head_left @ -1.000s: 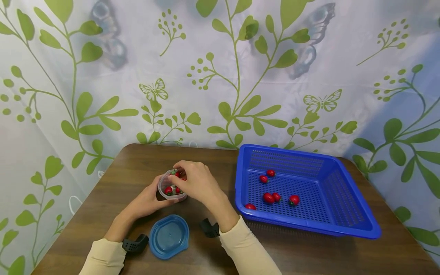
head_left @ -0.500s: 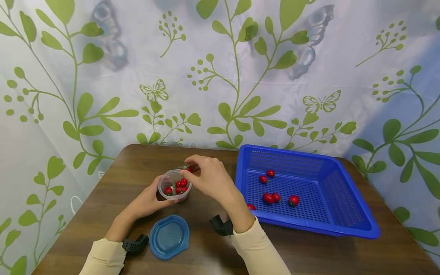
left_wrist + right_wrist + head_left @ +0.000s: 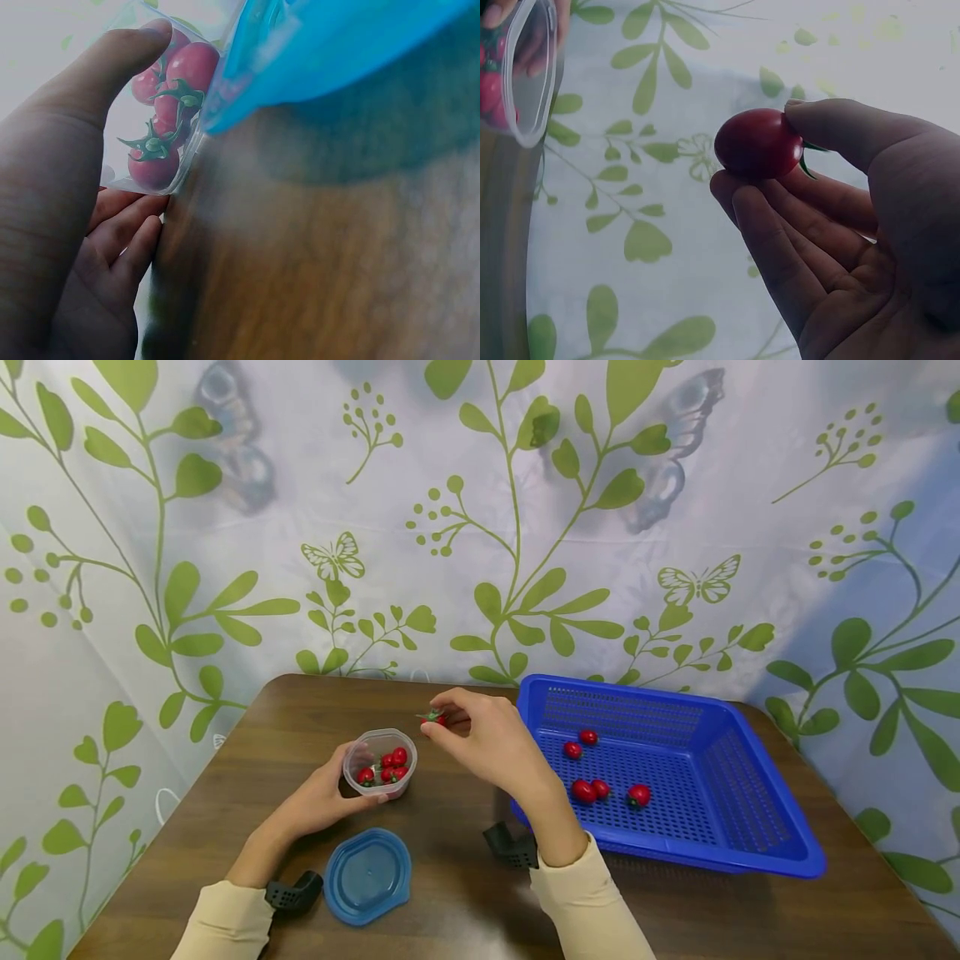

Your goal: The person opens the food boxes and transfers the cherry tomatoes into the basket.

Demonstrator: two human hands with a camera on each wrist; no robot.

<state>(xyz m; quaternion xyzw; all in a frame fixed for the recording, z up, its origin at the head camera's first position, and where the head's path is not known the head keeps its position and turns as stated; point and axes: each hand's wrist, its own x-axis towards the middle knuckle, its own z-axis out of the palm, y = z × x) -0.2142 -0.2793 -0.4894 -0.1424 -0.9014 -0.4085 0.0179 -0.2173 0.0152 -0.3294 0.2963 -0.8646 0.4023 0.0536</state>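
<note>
My left hand (image 3: pixel 327 795) grips a clear plastic container (image 3: pixel 407 779) on the table, thumb on the near side and fingers round the far side. Several red cherry tomatoes (image 3: pixel 192 67) with green stems lie inside it. Between the thumb and fingertips of my right hand (image 3: pixel 491 739) a single cherry tomato (image 3: pixel 756 144) is pinched, its green stem toward the thumb. That hand is in the air, right of the container and apart from it. Just left of the blue basket (image 3: pixel 630 851) is where it hovers; several tomatoes (image 3: pixel 584 791) lie spread on the basket's mesh floor.
A blue lid (image 3: pixel 367 878) lies on the brown wooden table (image 3: pixel 450 893), in front of the container and near my left wrist. The basket takes up much of the table's right side. Behind the table hangs a leaf-patterned curtain (image 3: pixel 465 527).
My right hand has come up out of the container with a cherry tomato and moved right, toward the basket. The left hand keeps its grip on the container in the same place.
</note>
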